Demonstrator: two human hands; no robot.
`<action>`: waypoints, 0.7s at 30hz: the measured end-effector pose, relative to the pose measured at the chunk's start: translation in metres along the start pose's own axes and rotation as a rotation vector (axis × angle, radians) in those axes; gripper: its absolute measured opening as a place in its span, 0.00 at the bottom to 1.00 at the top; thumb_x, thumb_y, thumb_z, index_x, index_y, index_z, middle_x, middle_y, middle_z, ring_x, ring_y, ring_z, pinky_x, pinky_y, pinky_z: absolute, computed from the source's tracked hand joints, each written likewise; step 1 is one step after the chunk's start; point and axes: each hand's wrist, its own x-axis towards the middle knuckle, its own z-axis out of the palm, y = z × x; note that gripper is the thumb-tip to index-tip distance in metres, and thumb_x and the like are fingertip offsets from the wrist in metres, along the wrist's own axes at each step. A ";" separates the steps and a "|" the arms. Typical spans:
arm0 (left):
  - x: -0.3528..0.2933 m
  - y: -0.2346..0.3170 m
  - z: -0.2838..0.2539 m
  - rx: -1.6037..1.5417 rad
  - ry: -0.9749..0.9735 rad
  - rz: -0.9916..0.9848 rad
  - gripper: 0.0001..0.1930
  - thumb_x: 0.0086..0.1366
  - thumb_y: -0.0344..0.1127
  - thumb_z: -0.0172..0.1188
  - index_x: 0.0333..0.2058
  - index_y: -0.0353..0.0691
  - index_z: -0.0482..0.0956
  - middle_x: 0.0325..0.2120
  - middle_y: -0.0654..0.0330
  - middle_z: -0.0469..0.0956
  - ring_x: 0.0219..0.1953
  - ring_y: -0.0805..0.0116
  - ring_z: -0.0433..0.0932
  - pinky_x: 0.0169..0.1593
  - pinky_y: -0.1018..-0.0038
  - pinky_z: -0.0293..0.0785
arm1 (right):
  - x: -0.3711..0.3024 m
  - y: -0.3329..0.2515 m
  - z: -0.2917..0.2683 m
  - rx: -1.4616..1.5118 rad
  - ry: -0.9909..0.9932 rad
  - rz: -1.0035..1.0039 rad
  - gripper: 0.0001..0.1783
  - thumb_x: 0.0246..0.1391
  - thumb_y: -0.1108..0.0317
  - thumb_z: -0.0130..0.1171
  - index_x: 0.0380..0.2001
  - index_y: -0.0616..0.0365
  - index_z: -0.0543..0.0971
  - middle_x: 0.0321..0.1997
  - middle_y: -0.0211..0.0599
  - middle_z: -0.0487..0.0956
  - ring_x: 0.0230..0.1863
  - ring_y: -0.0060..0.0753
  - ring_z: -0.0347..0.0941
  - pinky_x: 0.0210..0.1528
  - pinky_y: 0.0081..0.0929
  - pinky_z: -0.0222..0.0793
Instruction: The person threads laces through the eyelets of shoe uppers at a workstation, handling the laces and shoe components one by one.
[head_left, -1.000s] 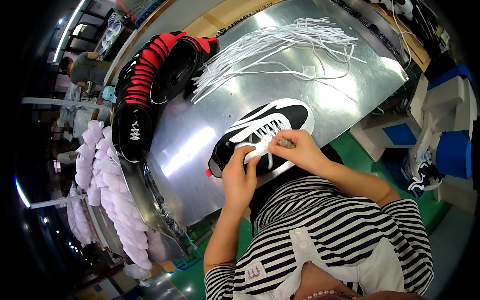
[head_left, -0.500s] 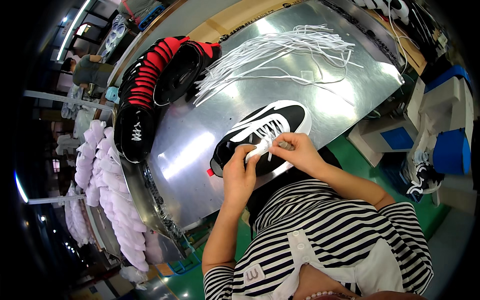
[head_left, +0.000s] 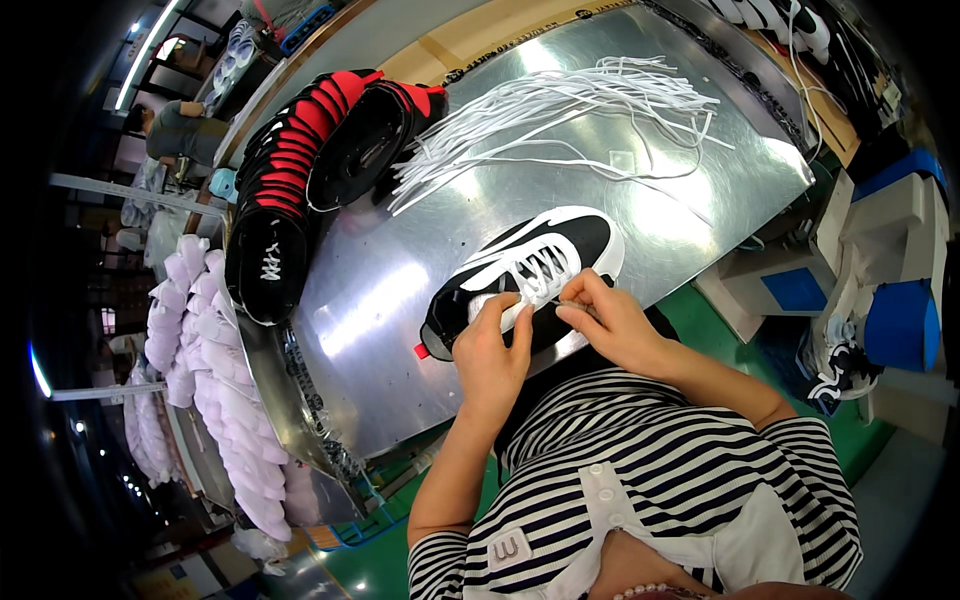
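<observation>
A black-and-white sneaker lies on the metal tabletop, its toe to the upper right and a red tab at its heel. White lace crosses its upper part. At the shoe's opening, my left hand is closed, thumb and fingers pinching the white shoelace beside the tongue. Close by on the near side of the lacing, my right hand is closed on a small greyish tool, mostly hidden by the fingers. A bundle of loose white laces is spread beyond the shoe.
Black-and-red shoe uppers stand nested in a row along the left of the metal table. Further left hang stacked pale pink pieces. Grey and blue bins stand right of the table. A person is in the far left background.
My left hand has shifted slightly right and down along the lacing. My right hand has moved a little right and down, leaving more of the laces visible.
</observation>
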 end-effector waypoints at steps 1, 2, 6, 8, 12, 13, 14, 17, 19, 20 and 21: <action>0.000 0.000 0.001 -0.004 0.000 0.002 0.11 0.59 0.34 0.67 0.37 0.36 0.79 0.26 0.49 0.81 0.27 0.51 0.81 0.31 0.66 0.75 | -0.002 0.004 0.001 0.015 0.013 -0.025 0.14 0.60 0.62 0.59 0.39 0.60 0.70 0.29 0.43 0.79 0.29 0.41 0.77 0.31 0.32 0.69; 0.000 -0.001 0.001 -0.007 -0.001 0.003 0.10 0.59 0.34 0.67 0.37 0.36 0.79 0.26 0.49 0.81 0.26 0.51 0.81 0.31 0.66 0.75 | -0.002 0.005 0.000 -0.004 0.018 -0.050 0.13 0.60 0.62 0.59 0.38 0.60 0.70 0.28 0.43 0.79 0.29 0.42 0.77 0.31 0.32 0.69; 0.000 -0.002 0.002 0.000 -0.003 0.022 0.10 0.59 0.34 0.67 0.36 0.36 0.79 0.26 0.50 0.81 0.26 0.52 0.81 0.30 0.66 0.74 | 0.000 0.004 -0.003 -0.030 0.008 -0.059 0.13 0.58 0.62 0.60 0.36 0.59 0.72 0.26 0.42 0.80 0.28 0.43 0.78 0.29 0.33 0.69; -0.002 -0.005 0.002 0.015 -0.008 0.058 0.10 0.58 0.33 0.68 0.36 0.35 0.79 0.25 0.50 0.81 0.25 0.53 0.80 0.30 0.66 0.74 | 0.001 0.003 -0.004 -0.027 -0.006 -0.043 0.13 0.58 0.62 0.61 0.35 0.59 0.72 0.25 0.41 0.80 0.26 0.42 0.79 0.28 0.32 0.69; -0.002 -0.005 0.002 0.017 -0.001 0.106 0.10 0.59 0.33 0.68 0.36 0.35 0.79 0.25 0.51 0.80 0.24 0.54 0.80 0.29 0.66 0.73 | 0.003 0.005 -0.006 -0.008 -0.016 -0.038 0.12 0.57 0.62 0.62 0.34 0.60 0.74 0.25 0.40 0.81 0.25 0.39 0.79 0.28 0.31 0.70; -0.002 -0.006 0.002 0.010 -0.001 0.107 0.10 0.59 0.33 0.68 0.36 0.35 0.79 0.25 0.51 0.80 0.24 0.54 0.79 0.29 0.66 0.73 | 0.003 0.006 -0.006 0.006 -0.021 -0.031 0.12 0.57 0.62 0.62 0.34 0.60 0.74 0.25 0.40 0.82 0.25 0.39 0.79 0.28 0.31 0.70; -0.003 -0.007 0.002 0.004 -0.002 0.108 0.10 0.59 0.33 0.68 0.37 0.35 0.79 0.25 0.51 0.80 0.24 0.54 0.79 0.28 0.66 0.73 | 0.003 0.007 -0.006 0.015 -0.021 -0.029 0.12 0.57 0.62 0.62 0.34 0.60 0.74 0.25 0.40 0.82 0.25 0.38 0.80 0.28 0.30 0.70; -0.002 -0.006 0.002 -0.008 -0.008 0.108 0.10 0.59 0.33 0.68 0.37 0.35 0.79 0.25 0.51 0.80 0.24 0.54 0.79 0.28 0.66 0.73 | 0.003 0.008 -0.006 0.043 -0.023 -0.018 0.12 0.57 0.63 0.62 0.34 0.60 0.74 0.25 0.40 0.82 0.25 0.36 0.80 0.28 0.29 0.70; -0.003 -0.005 0.001 -0.012 -0.017 0.113 0.11 0.59 0.33 0.68 0.37 0.35 0.79 0.25 0.51 0.80 0.24 0.54 0.79 0.28 0.66 0.73 | 0.003 0.006 -0.007 0.063 -0.031 -0.002 0.12 0.57 0.63 0.61 0.34 0.61 0.74 0.25 0.39 0.82 0.25 0.35 0.80 0.28 0.28 0.71; -0.003 -0.005 0.001 -0.014 -0.023 0.118 0.11 0.59 0.33 0.68 0.37 0.35 0.79 0.25 0.51 0.80 0.24 0.54 0.79 0.28 0.66 0.73 | 0.003 0.005 -0.007 0.051 -0.043 0.012 0.12 0.57 0.63 0.61 0.33 0.61 0.74 0.25 0.40 0.82 0.25 0.35 0.80 0.28 0.28 0.71; -0.003 -0.004 0.001 -0.013 -0.028 0.122 0.11 0.58 0.33 0.68 0.37 0.34 0.79 0.25 0.51 0.80 0.24 0.54 0.79 0.28 0.66 0.73 | 0.004 0.004 -0.007 0.041 -0.056 0.025 0.12 0.57 0.63 0.61 0.33 0.61 0.74 0.25 0.40 0.82 0.25 0.34 0.80 0.28 0.27 0.71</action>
